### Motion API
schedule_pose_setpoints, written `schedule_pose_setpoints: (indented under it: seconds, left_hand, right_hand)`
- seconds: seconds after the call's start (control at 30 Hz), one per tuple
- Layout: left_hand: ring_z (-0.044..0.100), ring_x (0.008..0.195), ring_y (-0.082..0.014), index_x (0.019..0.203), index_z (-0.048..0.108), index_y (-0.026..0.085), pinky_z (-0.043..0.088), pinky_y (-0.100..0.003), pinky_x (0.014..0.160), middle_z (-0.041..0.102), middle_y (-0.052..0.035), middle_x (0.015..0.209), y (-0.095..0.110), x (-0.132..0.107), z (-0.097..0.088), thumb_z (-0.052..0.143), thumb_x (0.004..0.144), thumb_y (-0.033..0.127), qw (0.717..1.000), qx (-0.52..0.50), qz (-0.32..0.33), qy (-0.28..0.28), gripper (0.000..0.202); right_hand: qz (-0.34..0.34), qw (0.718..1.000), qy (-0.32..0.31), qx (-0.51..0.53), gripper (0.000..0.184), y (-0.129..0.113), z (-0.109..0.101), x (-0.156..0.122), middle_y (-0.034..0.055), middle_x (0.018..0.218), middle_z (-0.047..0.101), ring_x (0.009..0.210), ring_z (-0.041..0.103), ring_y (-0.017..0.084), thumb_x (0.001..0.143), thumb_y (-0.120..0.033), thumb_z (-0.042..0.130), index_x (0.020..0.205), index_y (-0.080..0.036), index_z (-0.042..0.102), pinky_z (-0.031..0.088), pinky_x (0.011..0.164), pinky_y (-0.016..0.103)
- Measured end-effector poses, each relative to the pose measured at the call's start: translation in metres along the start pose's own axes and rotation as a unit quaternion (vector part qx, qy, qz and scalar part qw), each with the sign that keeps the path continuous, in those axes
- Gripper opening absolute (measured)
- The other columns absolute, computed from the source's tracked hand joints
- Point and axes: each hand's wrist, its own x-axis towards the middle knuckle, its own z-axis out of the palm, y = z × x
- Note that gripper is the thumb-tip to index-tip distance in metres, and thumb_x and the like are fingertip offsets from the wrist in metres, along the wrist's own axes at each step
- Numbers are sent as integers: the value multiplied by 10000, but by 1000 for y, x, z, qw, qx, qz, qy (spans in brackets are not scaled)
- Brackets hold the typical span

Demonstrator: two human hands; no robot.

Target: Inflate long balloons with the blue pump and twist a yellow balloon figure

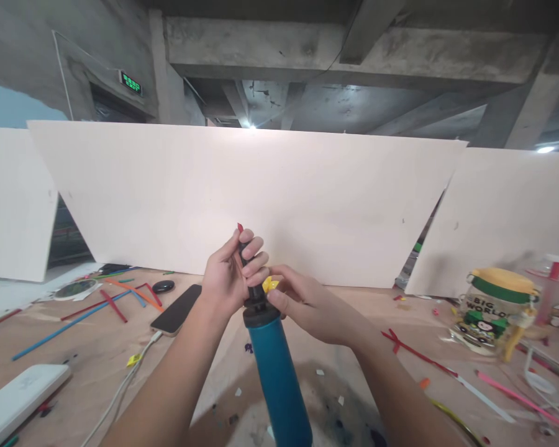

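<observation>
A blue hand pump [279, 379] with a black collar and nozzle leans upright in front of me, its lower end cut off by the frame. My left hand [233, 273] is closed around the black nozzle. A small red tip [240, 228], perhaps part of a balloon, shows between thumb and forefinger at the top. Just right of the nozzle, my right hand [302, 301] pinches a small crumpled yellow piece [271, 284] between thumb and fingers. What the yellow piece is, and whether it is joined to the pump, cannot be made out.
White boards [242, 198] stand across the back of the brown-covered table. To the left lie a phone [177, 310] on a cable, a white power bank [23, 397] and long balloons [69, 326]. At right are a yellow-lidded jar [487, 310] and a red-and-white strip [442, 366].
</observation>
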Motion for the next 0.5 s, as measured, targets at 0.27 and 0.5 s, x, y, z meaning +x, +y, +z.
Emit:
schedule_pose_setpoints:
  seconds: [0.27,0.5]
  left_hand:
    - [333,422,-67,784,468,176,292,-176,377,382,41,599,15,7,-15,352,952,250,992,-24,104,70,217]
    - [326,381,-54,727,419,169,266,-153,330,351,49,554,38,7,-25,346,932,171,976,-7,84,202,217]
  right_hand:
    - [88,969,-106,203,508,10,20,14,38,987,606,865,613,178,801,-489,612,1210,-243,437,504,768,355]
    - [254,817,-124,503,458,3,68,11,13,650,583,494,564,100,836,-585,428,837,-141,539,473,496,214]
